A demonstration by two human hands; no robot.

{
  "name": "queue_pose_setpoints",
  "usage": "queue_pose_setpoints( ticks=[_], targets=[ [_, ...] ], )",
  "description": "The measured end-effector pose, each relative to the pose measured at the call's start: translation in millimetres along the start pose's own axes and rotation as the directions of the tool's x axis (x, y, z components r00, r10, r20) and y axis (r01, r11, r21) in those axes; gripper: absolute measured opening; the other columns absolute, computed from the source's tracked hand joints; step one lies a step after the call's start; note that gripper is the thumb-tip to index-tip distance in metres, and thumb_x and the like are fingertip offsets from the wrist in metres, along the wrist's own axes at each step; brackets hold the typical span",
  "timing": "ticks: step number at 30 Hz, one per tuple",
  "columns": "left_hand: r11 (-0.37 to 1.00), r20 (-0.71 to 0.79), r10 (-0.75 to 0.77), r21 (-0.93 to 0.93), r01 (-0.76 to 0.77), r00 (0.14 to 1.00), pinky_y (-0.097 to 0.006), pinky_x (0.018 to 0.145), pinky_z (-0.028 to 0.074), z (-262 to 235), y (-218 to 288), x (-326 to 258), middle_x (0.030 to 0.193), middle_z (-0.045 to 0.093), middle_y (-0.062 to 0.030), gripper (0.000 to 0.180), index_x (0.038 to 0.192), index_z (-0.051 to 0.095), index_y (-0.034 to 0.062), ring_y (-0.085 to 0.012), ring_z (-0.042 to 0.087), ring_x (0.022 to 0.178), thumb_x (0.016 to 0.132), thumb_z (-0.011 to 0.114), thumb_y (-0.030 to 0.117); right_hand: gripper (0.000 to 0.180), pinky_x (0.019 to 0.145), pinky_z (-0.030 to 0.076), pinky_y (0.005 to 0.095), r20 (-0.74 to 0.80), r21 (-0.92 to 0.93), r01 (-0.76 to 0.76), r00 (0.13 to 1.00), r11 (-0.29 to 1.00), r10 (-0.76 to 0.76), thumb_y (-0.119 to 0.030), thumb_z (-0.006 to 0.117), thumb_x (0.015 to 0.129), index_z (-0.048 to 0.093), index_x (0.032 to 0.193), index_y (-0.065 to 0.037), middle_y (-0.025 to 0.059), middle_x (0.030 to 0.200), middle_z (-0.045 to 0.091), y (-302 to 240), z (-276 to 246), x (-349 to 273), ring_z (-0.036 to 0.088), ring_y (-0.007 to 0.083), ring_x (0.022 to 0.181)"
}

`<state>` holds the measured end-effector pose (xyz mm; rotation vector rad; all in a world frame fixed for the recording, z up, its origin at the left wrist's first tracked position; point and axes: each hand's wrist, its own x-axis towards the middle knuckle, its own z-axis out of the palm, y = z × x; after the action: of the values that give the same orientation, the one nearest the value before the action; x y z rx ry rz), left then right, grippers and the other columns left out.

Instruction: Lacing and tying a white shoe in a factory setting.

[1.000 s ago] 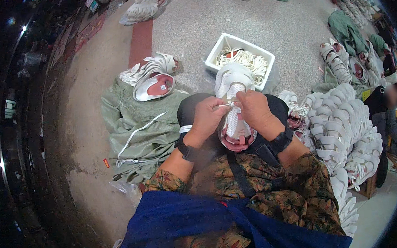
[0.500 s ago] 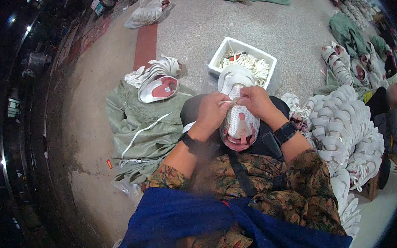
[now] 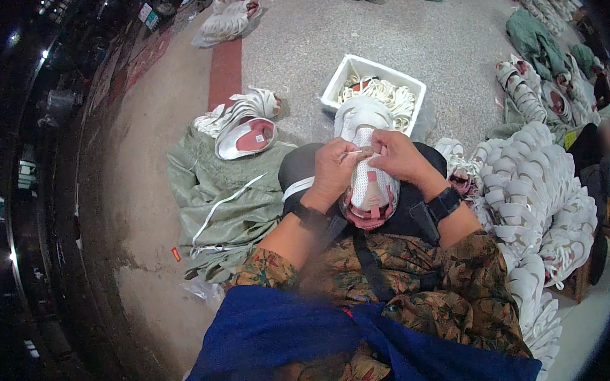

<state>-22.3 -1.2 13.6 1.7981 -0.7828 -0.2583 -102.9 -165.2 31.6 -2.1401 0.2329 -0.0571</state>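
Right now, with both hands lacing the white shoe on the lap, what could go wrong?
The left hand and right hand pinch a thin lace over the white shoe; it may slip free. The shoe merely rests on the lap and could slide toward the white bin of laces.

The two hands are closer together now. A second ago the left hand (image 3: 334,169) and the right hand (image 3: 399,155) sit a little apart on the white shoe (image 3: 367,160), with the shoe's top showing between them. Now their fingertips almost touch over the middle of the shoe, pinching a thin white lace (image 3: 356,152). The right hand is higher up the shoe than before. More of the shoe's mesh and its pink inside shows below the hands. The shoe's toe now reaches the white bin (image 3: 334,89).
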Motion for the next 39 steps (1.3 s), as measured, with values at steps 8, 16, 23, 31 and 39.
queue_pose_setpoints(
  ticks=[8,16,23,31,39],
  targets=[
    [1.000,0.048,0.018,-0.022,-0.017,0.999,-0.033,0.065,0.046,-6,-2,0,0.074,0.061,-0.0119,0.011,0.083,0.064,0.0010,-0.0223,0.059,0.069,0.077,0.067,0.010,0.017,0.066,0.045,0.0459,-0.126,-0.296,0.097,0.982,0.950,-0.140,-0.011,0.065,0.073,0.053,0.081,-0.001,0.0202,0.075,0.058,-11,13,-1,0.058,0.0401,0.076],
    [0.997,0.049,-0.034,0.073,0.030,0.998,-0.032,0.068,0.048,-12,2,-6,0.079,0.063,-0.0118,0.011,0.085,0.060,0.0012,-0.0211,0.061,0.071,0.082,0.064,0.011,0.016,0.068,0.045,0.0480,-0.147,-0.267,0.167,0.966,0.949,-0.212,-0.015,0.062,0.077,0.053,0.081,-0.002,0.0200,0.077,0.059,-5,14,-5,0.058,0.0404,0.078],
    [0.864,0.250,0.203,0.410,-0.293,0.947,-0.038,0.064,0.046,-7,11,12,0.078,0.058,-0.0154,0.009,0.083,0.061,0.0034,-0.0326,0.057,0.072,0.080,0.063,0.011,0.012,0.060,0.045,0.0394,-0.098,-0.117,0.150,0.982,0.982,-0.162,-0.005,0.063,0.072,0.053,0.078,-0.001,0.0152,0.070,0.056,5,6,1,0.056,0.0332,0.066],
    [0.983,0.171,-0.173,-0.036,0.182,0.970,-0.031,0.066,0.046,-10,11,1,0.073,0.060,-0.0089,0.018,0.082,0.063,0.0004,-0.0148,0.057,0.071,0.078,0.069,0.017,0.021,0.070,0.043,0.0373,-0.136,-0.193,0.132,0.978,0.972,-0.160,0.001,0.060,0.066,0.051,0.085,-0.001,0.0135,0.084,0.052,-8,8,-16,0.053,0.0303,0.081],
    [0.987,0.173,0.030,0.151,-0.057,0.984,-0.039,0.065,0.047,-9,14,13,0.075,0.060,-0.0158,0.019,0.078,0.061,0.0005,-0.0311,0.060,0.074,0.074,0.072,0.015,0.023,0.070,0.044,0.0447,-0.210,-0.360,0.098,0.960,0.928,-0.183,-0.005,0.067,0.065,0.054,0.083,-0.002,0.0186,0.080,0.055,-8,17,-6,0.054,0.0392,0.082]
  ],
)
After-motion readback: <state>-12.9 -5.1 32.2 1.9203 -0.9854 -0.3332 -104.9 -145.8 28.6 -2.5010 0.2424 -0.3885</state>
